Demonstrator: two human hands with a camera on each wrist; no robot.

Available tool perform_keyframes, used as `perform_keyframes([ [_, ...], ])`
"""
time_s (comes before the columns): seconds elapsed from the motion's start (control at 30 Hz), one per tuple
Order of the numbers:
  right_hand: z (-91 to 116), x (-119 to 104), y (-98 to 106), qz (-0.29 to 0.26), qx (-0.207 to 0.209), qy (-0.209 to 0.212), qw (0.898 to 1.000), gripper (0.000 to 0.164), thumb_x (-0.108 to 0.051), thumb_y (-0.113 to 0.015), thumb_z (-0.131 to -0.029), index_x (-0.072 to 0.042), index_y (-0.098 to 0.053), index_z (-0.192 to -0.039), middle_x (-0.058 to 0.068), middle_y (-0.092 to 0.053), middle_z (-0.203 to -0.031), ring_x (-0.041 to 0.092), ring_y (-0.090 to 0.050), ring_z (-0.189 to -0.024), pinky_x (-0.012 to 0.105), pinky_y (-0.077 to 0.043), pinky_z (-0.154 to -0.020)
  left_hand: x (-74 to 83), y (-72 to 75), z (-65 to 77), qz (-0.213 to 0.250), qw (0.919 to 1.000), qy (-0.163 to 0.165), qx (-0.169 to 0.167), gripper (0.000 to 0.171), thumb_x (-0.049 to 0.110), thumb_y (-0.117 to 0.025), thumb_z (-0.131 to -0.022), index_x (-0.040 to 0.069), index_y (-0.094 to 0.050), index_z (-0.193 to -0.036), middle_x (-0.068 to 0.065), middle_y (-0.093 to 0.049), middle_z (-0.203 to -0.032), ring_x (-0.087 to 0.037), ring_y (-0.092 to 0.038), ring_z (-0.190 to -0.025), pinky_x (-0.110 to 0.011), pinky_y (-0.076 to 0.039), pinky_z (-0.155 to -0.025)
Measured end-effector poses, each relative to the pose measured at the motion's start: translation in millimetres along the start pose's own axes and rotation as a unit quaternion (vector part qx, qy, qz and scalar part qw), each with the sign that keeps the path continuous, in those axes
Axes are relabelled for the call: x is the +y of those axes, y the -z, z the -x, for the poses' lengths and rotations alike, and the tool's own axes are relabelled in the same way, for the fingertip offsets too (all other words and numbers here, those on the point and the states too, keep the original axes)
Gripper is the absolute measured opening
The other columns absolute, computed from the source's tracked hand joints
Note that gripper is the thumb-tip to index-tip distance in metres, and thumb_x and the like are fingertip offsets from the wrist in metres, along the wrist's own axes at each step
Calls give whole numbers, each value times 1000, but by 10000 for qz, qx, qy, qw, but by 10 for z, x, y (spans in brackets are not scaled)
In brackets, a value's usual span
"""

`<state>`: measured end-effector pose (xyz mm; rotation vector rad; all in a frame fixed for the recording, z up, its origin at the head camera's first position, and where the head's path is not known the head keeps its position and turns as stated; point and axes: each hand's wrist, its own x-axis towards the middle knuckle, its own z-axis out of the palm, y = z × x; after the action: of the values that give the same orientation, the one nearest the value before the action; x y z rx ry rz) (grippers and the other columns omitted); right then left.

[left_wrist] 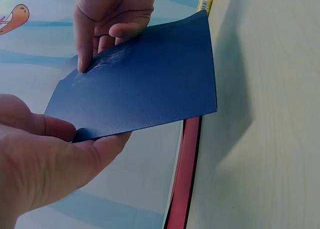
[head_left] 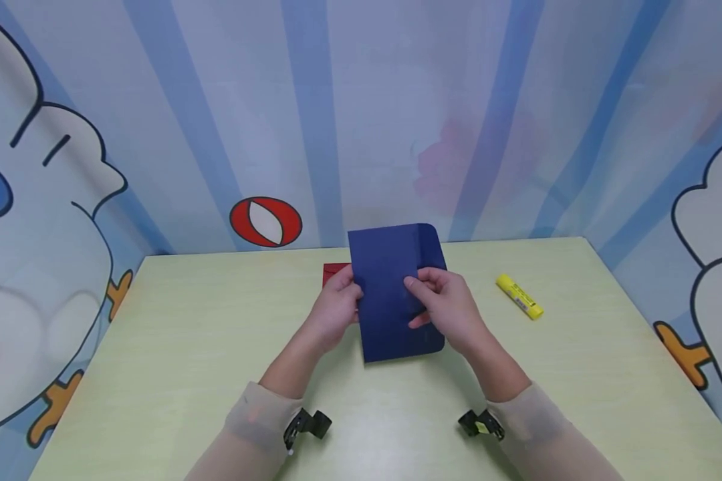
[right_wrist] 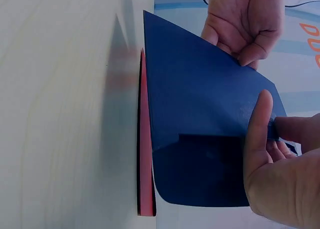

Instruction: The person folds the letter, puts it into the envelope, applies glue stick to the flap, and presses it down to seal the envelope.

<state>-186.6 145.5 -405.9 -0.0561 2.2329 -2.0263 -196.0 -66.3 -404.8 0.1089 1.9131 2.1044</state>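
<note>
A dark blue envelope (head_left: 388, 294) with a round-cornered flap (head_left: 431, 247) on its right side is held up over the table, tilted. My left hand (head_left: 335, 304) pinches its left edge, the thumb on the front face. On the other side, my right hand (head_left: 451, 304) pinches the envelope near the flap's fold, its thumb also in front. In the right wrist view, the flap (right_wrist: 200, 174) shows as a darker strip beside the right hand (right_wrist: 285, 164). Behind the envelope lies a flat red thing (head_left: 332, 272), mostly hidden; the right wrist view shows its long red side (right_wrist: 145, 179).
A yellow glue stick (head_left: 519, 296) lies on the pale wooden table (head_left: 216, 347), to the right of the hands. A printed cloth backdrop (head_left: 373, 120) with blue stripes and cartoon figures stands along the table's back edge and sides.
</note>
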Motion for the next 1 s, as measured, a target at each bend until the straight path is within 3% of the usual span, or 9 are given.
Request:
perform_keyframes([
  [0.1,5,-12,7,-96,-204,-69,9997,24,-19,-62,-110,5,-62,-112,7,-49,-80,21,-59,-61,41,-64,-61,1,-5,17,21,10000,-32,-40,48,4,-35,-109,6,-48,-156,-17,-64,-138,-28,-71,-110,-44,-61,-93],
  [0.2,10,-19,5,-121,-301,-106,9994,25,-19,-61,-111,5,-63,-115,8,-49,-83,23,-60,-65,42,-64,-62,-4,-2,28,29,10000,-44,13,41,14,-44,-114,7,-52,-154,-16,-67,-136,-31,-73,-111,-45,-61,-94],
  [0.33,28,-33,-12,-33,-299,2,9995,31,-20,-61,-110,4,-59,-131,15,-66,-104,29,-70,-78,43,-64,-64,-8,0,22,145,9990,-37,420,38,21,-53,-113,6,-58,-148,-15,-70,-129,-27,-75,-104,-42,-62,-90],
  [0.43,38,-46,-27,44,-221,250,9994,35,-17,-61,-110,3,-55,-139,20,-68,-123,31,-72,-95,43,-65,-68,2,9,8,399,9955,-79,858,34,20,-55,-113,3,-62,-140,-12,-71,-118,-18,-73,-90,-31,-62,-78],
  [0.53,37,-58,-24,188,-53,583,9981,33,-13,-62,-109,3,-55,-137,22,-67,-129,32,-69,-108,40,-65,-70,18,47,-4,672,9901,-175,1221,28,18,-56,-111,1,-65,-131,-8,-69,-100,-14,-63,-70,-23,-51,-60],
  [0.6,28,-58,-7,400,145,818,9957,32,-11,-63,-108,3,-57,-135,21,-67,-129,31,-68,-111,36,-64,-71,36,84,-6,802,9869,-251,1379,26,17,-56,-111,1,-66,-128,-7,-69,-93,-14,-62,-64,-23,-49,-56],
  [0.73,-6,-40,42,925,715,1144,9865,35,-12,-68,-104,0,-58,-135,16,-67,-128,27,-64,-110,31,-59,-78,93,162,5,1166,9804,-295,1560,25,17,-56,-110,1,-64,-128,-9,-73,-94,-18,-70,-67,-29,-61,-62],
  [0.9,-50,-15,89,1174,1275,888,9809,49,-17,-73,-100,-3,-53,-142,15,-60,-127,28,-57,-108,34,-49,-87,151,234,26,1547,9711,-406,1770,22,15,-59,-109,3,-62,-126,-10,-73,-101,-19,-74,-76,-32,-64,-70],
  [1.0,-65,-1,104,874,1206,418,9880,58,-23,-74,-100,-4,-46,-148,16,-57,-129,29,-59,-109,35,-52,-87,161,244,34,1707,9685,-472,1753,22,14,-60,-108,5,-62,-128,-10,-73,-104,-19,-77,-83,-34,-64,-76],
])
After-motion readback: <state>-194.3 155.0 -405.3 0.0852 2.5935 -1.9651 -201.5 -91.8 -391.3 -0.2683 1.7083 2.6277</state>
